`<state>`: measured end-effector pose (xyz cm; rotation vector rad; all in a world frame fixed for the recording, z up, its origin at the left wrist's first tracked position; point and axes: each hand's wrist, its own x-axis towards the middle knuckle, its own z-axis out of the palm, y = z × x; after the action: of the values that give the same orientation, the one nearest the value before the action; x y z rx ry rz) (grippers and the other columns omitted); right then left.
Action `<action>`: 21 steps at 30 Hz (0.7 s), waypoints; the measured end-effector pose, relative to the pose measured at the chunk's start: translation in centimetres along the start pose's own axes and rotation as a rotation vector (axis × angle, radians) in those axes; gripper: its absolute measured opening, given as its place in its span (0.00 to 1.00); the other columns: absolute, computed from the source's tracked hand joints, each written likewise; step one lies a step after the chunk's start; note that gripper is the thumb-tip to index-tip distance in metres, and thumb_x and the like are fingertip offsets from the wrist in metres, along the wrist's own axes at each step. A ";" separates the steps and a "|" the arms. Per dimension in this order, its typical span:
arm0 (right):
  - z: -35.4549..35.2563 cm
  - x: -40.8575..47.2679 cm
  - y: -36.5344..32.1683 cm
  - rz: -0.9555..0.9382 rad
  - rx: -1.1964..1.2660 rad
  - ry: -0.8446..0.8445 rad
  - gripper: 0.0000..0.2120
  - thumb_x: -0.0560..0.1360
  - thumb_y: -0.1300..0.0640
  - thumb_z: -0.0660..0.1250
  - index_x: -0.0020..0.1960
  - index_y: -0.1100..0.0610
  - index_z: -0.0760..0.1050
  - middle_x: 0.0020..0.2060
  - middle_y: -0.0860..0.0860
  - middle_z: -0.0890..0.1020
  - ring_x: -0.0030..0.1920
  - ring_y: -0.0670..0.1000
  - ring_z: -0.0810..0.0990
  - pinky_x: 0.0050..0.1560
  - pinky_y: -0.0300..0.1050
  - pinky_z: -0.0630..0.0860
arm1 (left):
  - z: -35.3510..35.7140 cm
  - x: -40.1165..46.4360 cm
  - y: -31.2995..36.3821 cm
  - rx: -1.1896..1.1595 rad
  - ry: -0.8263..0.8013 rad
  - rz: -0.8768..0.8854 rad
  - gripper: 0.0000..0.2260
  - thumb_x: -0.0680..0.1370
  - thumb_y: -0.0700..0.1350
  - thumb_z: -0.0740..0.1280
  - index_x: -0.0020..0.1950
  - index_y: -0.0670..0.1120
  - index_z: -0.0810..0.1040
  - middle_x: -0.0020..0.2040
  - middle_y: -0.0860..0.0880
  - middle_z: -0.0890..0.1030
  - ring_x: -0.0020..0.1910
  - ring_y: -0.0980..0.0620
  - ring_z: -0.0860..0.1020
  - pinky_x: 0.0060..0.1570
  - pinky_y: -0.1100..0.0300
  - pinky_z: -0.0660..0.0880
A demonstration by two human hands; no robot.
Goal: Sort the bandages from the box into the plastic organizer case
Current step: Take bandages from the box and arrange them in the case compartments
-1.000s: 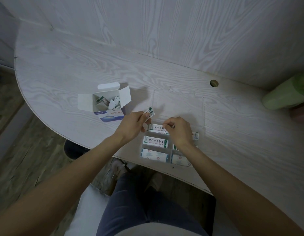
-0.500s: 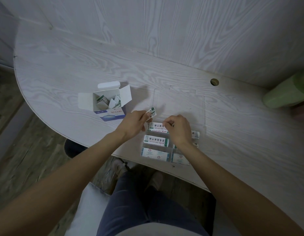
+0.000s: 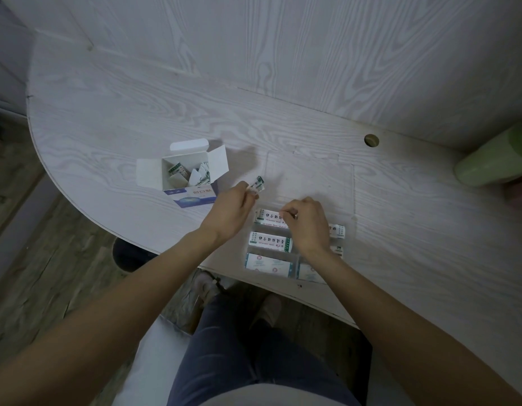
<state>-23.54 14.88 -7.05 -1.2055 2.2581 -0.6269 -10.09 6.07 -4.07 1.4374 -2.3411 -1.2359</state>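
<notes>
An open white and blue bandage box [image 3: 192, 192] stands on the table with several wrapped bandages inside. To its right lies the clear plastic organizer case [image 3: 294, 260], its lid [image 3: 311, 177] folded back flat. Bandages [image 3: 270, 241] lie in its compartments. My left hand [image 3: 232, 210] holds a small bunch of bandages [image 3: 257, 185] just above the case's far left corner. My right hand [image 3: 308, 222] hovers over the case's upper compartments, fingertips pinched on a bandage [image 3: 268, 216] lying in the top left compartment.
The pale wood table [image 3: 136, 118] curves off at the left and near edge. A round cable hole [image 3: 371, 140] sits behind the case. A green object [image 3: 493, 159] lies at the far right against the wall. My legs are below the table edge.
Both hands stay almost where they were. The left hand with its bandages has shifted slightly; the right hand's fingertips stay at the top left compartment.
</notes>
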 end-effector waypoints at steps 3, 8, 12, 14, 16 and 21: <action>-0.1 0.0 0.0 -0.003 -0.010 0.001 0.05 0.76 0.59 0.67 0.47 0.56 0.82 0.46 0.52 0.78 0.51 0.50 0.73 0.47 0.41 0.69 | 0.2 0.3 0.0 0.121 -0.073 0.017 0.02 0.78 0.41 0.64 0.45 0.44 0.74 0.32 0.52 0.71 0.32 0.52 0.69 0.29 0.65 0.61; -0.3 -0.2 -0.1 -0.038 -0.071 -0.001 0.05 0.77 0.58 0.67 0.48 0.55 0.82 0.46 0.52 0.78 0.51 0.51 0.72 0.47 0.41 0.68 | 0.8 1.2 0.0 0.215 -0.132 -0.037 0.07 0.75 0.43 0.70 0.51 0.43 0.81 0.42 0.45 0.79 0.39 0.50 0.72 0.41 0.61 0.67; -1.0 -0.2 0.0 -0.085 -0.168 -0.022 0.07 0.77 0.56 0.66 0.51 0.53 0.82 0.48 0.52 0.78 0.53 0.51 0.71 0.48 0.41 0.66 | 0.5 1.4 0.0 0.241 -0.157 -0.029 0.05 0.74 0.41 0.71 0.48 0.43 0.82 0.40 0.46 0.78 0.39 0.50 0.73 0.40 0.61 0.66; -1.4 -0.2 0.2 -0.083 -0.184 -0.047 0.09 0.76 0.54 0.67 0.54 0.53 0.82 0.50 0.52 0.77 0.54 0.51 0.71 0.49 0.41 0.68 | 0.4 1.5 0.0 0.239 -0.160 -0.025 0.05 0.74 0.41 0.71 0.49 0.43 0.82 0.39 0.48 0.76 0.39 0.50 0.72 0.40 0.62 0.65; -1.7 -0.2 0.3 -0.087 -0.205 -0.068 0.10 0.76 0.53 0.67 0.55 0.53 0.82 0.51 0.53 0.77 0.55 0.51 0.71 0.51 0.43 0.69 | 0.3 1.5 0.0 0.242 -0.164 -0.026 0.05 0.74 0.41 0.71 0.49 0.43 0.82 0.38 0.48 0.76 0.38 0.50 0.72 0.40 0.62 0.65; -1.9 -0.1 -0.2 -0.096 -0.265 -0.097 0.11 0.76 0.52 0.67 0.57 0.52 0.81 0.52 0.53 0.77 0.56 0.52 0.70 0.50 0.42 0.69 | 0.5 1.7 -0.1 0.219 -0.171 -0.043 0.07 0.74 0.45 0.71 0.47 0.43 0.81 0.38 0.47 0.77 0.36 0.50 0.73 0.39 0.61 0.68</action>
<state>-24.58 15.15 -5.50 -1.4441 2.2629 -0.3014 -11.19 4.93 -4.95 1.5069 -2.6447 -1.1878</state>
